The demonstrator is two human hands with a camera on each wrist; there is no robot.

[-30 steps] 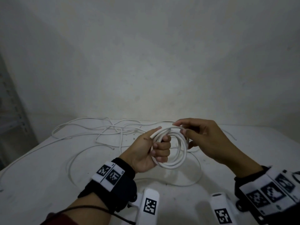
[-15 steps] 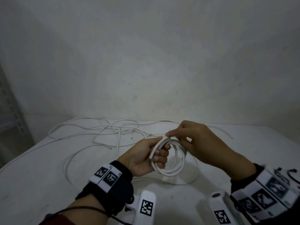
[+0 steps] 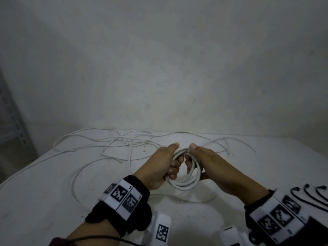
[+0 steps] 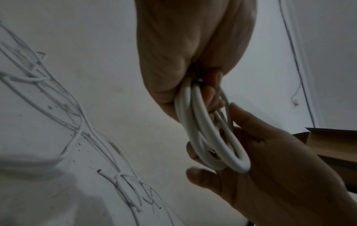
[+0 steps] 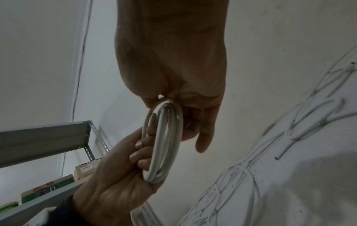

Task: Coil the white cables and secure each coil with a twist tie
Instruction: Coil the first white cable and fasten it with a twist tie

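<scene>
A white cable coil (image 3: 184,185) of several loops hangs upright between my two hands above the white table (image 3: 53,201). My left hand (image 3: 171,163) grips the coil's left side, fingers curled through the loops and thumb on top. My right hand (image 3: 194,157) grips the right side, thumb on top beside the left thumb. The left wrist view shows the coil (image 4: 204,131) edge-on, running from my left hand (image 4: 185,64) into my right hand (image 4: 274,171). In the right wrist view the coil (image 5: 164,146) spans my right hand (image 5: 173,64) and my left hand (image 5: 115,175). I see no twist tie.
Several loose white cables (image 3: 124,142) lie tangled across the back of the table, and one strand (image 3: 76,176) curves toward the front left. A grey metal shelf (image 5: 44,136) stands at the left, a cardboard box (image 4: 328,145) at the right. Thin black curved wires (image 3: 310,196) show by my right wrist.
My right hand went from pinching the coil's top to gripping its right side. Both hands have drawn close together, thumbs side by side on the coil.
</scene>
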